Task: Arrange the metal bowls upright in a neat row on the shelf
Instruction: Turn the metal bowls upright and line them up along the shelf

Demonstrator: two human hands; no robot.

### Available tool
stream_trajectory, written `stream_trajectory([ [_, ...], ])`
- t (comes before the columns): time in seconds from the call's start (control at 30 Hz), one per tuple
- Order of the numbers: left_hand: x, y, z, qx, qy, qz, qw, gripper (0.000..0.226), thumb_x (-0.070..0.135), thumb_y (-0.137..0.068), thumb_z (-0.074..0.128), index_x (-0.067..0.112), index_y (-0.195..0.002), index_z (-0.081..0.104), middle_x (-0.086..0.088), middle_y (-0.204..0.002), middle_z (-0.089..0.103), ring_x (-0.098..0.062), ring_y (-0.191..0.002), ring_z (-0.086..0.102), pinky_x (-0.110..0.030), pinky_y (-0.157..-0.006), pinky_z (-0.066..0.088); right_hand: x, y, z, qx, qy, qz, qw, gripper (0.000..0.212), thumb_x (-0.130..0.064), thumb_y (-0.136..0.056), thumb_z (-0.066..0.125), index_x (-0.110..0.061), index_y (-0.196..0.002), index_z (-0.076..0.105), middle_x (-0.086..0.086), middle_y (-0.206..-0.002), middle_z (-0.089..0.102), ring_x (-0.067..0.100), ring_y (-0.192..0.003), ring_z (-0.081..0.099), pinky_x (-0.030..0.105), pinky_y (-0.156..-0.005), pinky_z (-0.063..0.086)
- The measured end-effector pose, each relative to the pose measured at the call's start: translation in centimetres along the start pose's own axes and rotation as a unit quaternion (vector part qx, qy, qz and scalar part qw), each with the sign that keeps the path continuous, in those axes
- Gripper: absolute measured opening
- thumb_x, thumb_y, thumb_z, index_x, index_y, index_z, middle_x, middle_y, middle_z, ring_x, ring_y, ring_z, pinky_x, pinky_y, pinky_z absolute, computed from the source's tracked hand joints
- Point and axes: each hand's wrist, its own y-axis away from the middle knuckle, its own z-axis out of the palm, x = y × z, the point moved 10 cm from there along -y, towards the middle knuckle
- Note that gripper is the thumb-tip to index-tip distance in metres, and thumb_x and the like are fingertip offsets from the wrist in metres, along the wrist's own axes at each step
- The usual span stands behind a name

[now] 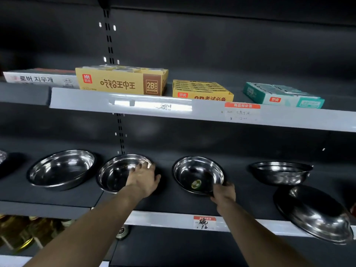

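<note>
Writing is showing all along the upper shelf: a yellow carton (121,81) is carrying "2B ERASER" on a brown panel beside large mirrored characters, a flat white box (38,79) to its left is printed in Korean script, a smaller yellow tray (201,90) is reading "2B" along its front lip under a red logo, and a teal-and-white box (283,96) is wearing the same red logo. A red-topped price tag (242,111) on the pale shelf edge is showing a handwritten "12.00", and a second price label (204,222) on the lower edge is showing a brushed character and "12". On the dark matte shelf (57,197) below, polished steel bowls are sitting in a row, each round, shallow and mirror-bright. The leftmost bowl (61,168) is lying open side up and slightly tilted toward the viewer. The left hand (143,179) is reaching over the near rim of the second bowl (119,172), its fingers (141,166) lying spread and fairly straight against the inner wall. The right hand (224,192) is gripping the lower right rim of the third bowl (196,174), fingers curled around the edge, and that bowl is tipping up with a green-yellow sticker (196,183) showing inside. A deeper fourth bowl (280,172) is standing upright to the right, and an overturned bowl (312,212) is resting bottom up at the shelf's front edge, overhanging it.
</note>
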Motion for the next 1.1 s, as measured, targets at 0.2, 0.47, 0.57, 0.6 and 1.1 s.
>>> stream_trajectory([
  [0.2, 3.1, -0.8, -0.1, 0.001, 0.008, 0.025, 1.000, 0.054, 0.048, -0.099, 0.035, 0.017, -0.144, 0.039, -0.009, -0.147, 0.041, -0.030, -0.139, 0.036, -0.046, -0.116, 0.028, -1.2, -1.3, -3.6, 0.038, -0.012, -0.008, 0.999, 0.044, -0.024, -0.092, 0.061, 0.000, -0.128, 0.055, 0.021, -0.125, 0.064, 0.034, -0.106, 0.062, 0.047, -0.101, 0.051],
  [0.47, 12.4, -1.8, -0.4, 0.013, 0.026, 0.112, 0.993, 0.056, 0.049, -0.099, 0.035, 0.021, -0.147, 0.037, -0.007, -0.149, 0.041, -0.029, -0.136, 0.040, -0.042, -0.114, 0.030, -5.0, -2.5, -13.2, 0.175, -0.063, -0.064, 0.981, 0.045, -0.031, -0.093, 0.065, 0.001, -0.124, 0.059, 0.019, -0.122, 0.067, 0.037, -0.117, 0.060, 0.036, -0.098, 0.042],
  [0.57, 16.6, -1.8, 0.1, 0.004, 0.024, 0.150, 0.988, 0.057, 0.050, -0.099, 0.035, 0.020, -0.148, 0.036, -0.008, -0.154, 0.035, -0.031, -0.142, 0.032, -0.045, -0.117, 0.025, -6.6, -2.9, -16.7, 0.222, -0.078, -0.093, 0.967, 0.038, -0.031, -0.090, 0.068, -0.004, -0.115, 0.060, 0.017, -0.117, 0.068, 0.036, -0.114, 0.061, 0.032, -0.094, 0.041],
  [0.6, 17.9, -1.8, 0.1, 0.002, 0.026, 0.162, 0.987, 0.057, 0.049, -0.099, 0.035, 0.020, -0.148, 0.037, -0.008, -0.154, 0.036, -0.031, -0.142, 0.032, -0.046, -0.117, 0.024, -7.0, -3.1, -17.7, 0.237, -0.075, -0.099, 0.964, 0.041, -0.031, -0.090, 0.069, -0.004, -0.120, 0.060, 0.018, -0.121, 0.065, 0.036, -0.116, 0.060, 0.032, -0.096, 0.041],
  [1.1, 24.3, -4.2, 0.7, 0.002, 0.043, 0.187, 0.981, 0.058, 0.049, -0.098, 0.038, 0.022, -0.149, 0.034, -0.004, -0.152, 0.038, -0.026, -0.140, 0.034, -0.042, -0.115, 0.027, -8.4, -12.3, -21.8, 0.194, -0.017, -0.050, 0.980, 0.098, -0.051, -0.078, 0.074, -0.019, -0.157, 0.025, 0.014, -0.156, 0.036, 0.038, -0.135, 0.048, 0.052, -0.106, 0.047],
])
